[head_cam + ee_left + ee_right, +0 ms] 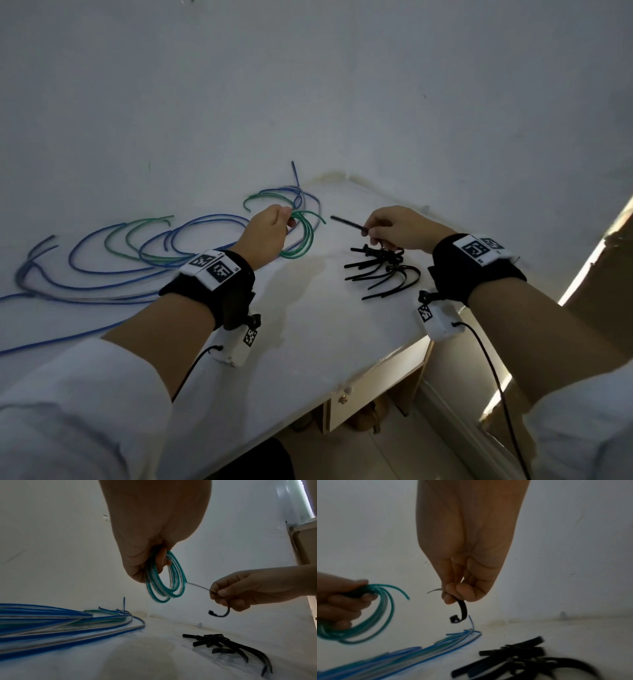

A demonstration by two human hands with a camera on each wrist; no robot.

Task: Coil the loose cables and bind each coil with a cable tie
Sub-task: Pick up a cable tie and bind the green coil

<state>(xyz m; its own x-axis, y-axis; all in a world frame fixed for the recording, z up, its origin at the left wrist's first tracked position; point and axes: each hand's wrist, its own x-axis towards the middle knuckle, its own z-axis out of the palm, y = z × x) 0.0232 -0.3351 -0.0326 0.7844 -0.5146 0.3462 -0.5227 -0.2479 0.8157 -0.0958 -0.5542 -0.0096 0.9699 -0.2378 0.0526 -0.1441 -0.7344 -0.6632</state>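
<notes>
From the head view, my left hand (pixel 268 233) grips the green coil (pixel 301 236) above the white table (pixel 308 325), left of the pile of black cable ties (pixel 383 270). My right hand (pixel 397 229) pinches one black tie (pixel 346 223) just above that pile. Loose blue and green cables (pixel 137 253) lie further left of the pile.

From the left wrist, my fingers (pixel 163 559) curl through the coil (pixel 164 586), the tie's tip pointing at it.

From the right wrist, the tie (pixel 462 609) hangs curved from my pinch, above the pile (pixel 522 662).
</notes>
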